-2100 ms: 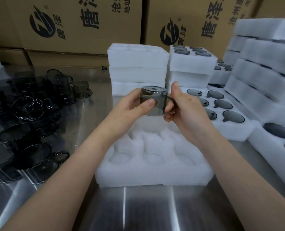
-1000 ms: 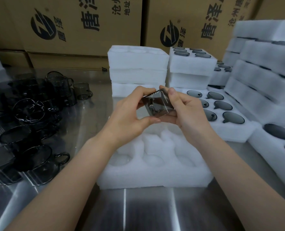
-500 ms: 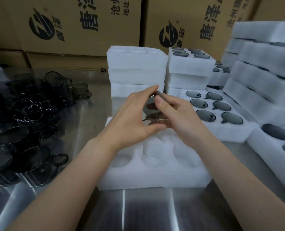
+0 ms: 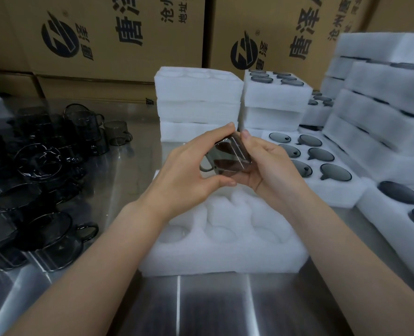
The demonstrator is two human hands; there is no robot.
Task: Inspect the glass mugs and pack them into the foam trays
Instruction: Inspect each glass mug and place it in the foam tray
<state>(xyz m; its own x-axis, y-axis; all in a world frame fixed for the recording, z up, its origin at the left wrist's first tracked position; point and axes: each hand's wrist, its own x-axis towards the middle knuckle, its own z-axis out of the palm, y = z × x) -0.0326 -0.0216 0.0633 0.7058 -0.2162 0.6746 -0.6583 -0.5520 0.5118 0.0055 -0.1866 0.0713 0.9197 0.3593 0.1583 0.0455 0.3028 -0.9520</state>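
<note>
Mug [image 4: 227,157], tilted, hangs above the foam tray [image 4: 225,255] near the front edge of the tabletop [image 4: 213,309]; my left grip [image 4: 186,180] and right grip [image 4: 274,168] both curl around it.

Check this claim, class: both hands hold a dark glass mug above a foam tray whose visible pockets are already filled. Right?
Wrong on the pockets: the head view shows them empty. The left hand and right hand do hold the glass mug above the foam tray.

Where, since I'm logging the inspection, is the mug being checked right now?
In the head view, centre: the mug is held tilted between the left hand and the right hand, above the near foam tray.
</note>
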